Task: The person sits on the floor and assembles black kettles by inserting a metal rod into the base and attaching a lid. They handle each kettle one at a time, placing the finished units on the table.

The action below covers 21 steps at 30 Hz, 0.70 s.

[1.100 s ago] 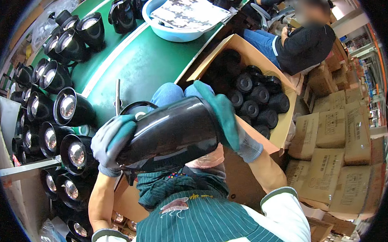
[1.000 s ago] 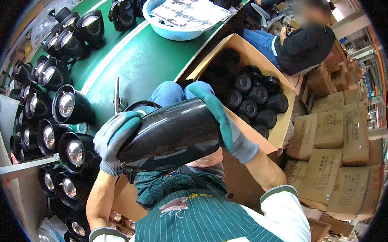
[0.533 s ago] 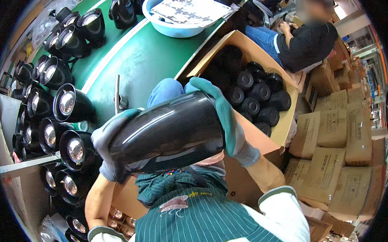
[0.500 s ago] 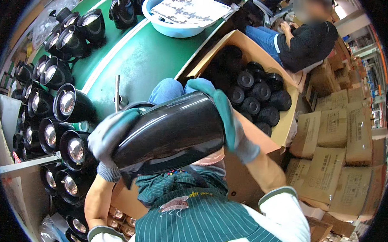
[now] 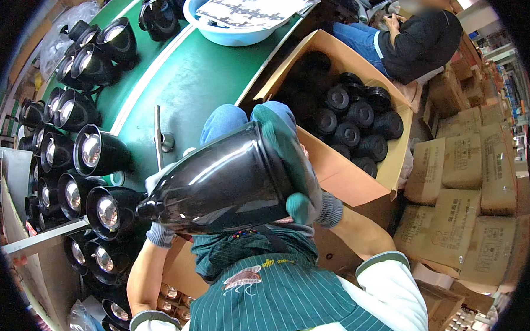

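A glossy black jug body (image 5: 218,179) lies on its side above my lap, its narrow knobbed end to the left and its wide, rimmed end to the right. My right hand (image 5: 290,164), in a grey glove with green coating, closes round the wide end, thumb on the near side. My left hand (image 5: 154,180), gloved too, is under and behind the narrow end. Most of its fingers are hidden by the jug body. To the left stand several black jug bodies (image 5: 94,150) with shiny silver liners in their mouths.
A carton (image 5: 351,176) of round black lids (image 5: 347,133) stands at my right. On the green table (image 5: 179,89) are a metal rod (image 5: 158,134) and a light-blue basin (image 5: 236,36) with patterned cloth. Stacked cartons (image 5: 439,220) line the right, and a seated person (image 5: 422,43) is at the back right.
The jug body has turned, so its knobbed end now shows at the left. My right hand has moved round its wide end, and my left hand has slipped mostly beneath it.
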Each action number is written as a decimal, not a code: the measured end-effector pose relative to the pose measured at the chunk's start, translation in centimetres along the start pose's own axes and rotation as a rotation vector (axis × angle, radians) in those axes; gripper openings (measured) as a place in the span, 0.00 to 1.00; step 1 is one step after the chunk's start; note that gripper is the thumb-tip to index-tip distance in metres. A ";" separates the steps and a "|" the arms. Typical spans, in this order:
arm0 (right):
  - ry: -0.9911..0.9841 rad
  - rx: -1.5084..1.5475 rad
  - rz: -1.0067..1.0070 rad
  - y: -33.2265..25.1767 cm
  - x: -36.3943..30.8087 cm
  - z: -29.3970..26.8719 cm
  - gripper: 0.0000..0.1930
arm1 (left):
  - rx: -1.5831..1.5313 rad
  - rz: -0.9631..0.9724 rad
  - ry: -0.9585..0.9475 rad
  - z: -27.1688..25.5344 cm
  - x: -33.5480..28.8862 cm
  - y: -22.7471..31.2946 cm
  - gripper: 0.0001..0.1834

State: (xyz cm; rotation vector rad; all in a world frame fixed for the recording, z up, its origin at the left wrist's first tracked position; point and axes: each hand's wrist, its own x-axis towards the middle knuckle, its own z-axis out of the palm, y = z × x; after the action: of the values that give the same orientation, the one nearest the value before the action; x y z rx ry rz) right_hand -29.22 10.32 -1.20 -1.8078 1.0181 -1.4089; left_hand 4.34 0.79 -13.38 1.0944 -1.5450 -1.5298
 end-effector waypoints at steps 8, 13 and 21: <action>0.178 0.565 0.525 4.5 -2.9 0.2 0.40 | 0.657 0.842 0.191 3.2 1.9 13.3 0.14; -0.062 -0.124 -0.035 0.6 0.2 -0.8 0.44 | 0.331 0.418 0.181 3.5 1.7 11.3 0.16; 0.103 0.231 0.241 1.4 -1.1 1.3 0.44 | 0.360 0.391 0.172 4.3 1.3 12.5 0.17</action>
State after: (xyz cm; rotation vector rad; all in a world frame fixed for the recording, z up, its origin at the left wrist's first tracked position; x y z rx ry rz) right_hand -28.35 10.56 -3.25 -1.4106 1.0398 -1.4174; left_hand -1.25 0.76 -1.34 1.0062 -1.8253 -0.8972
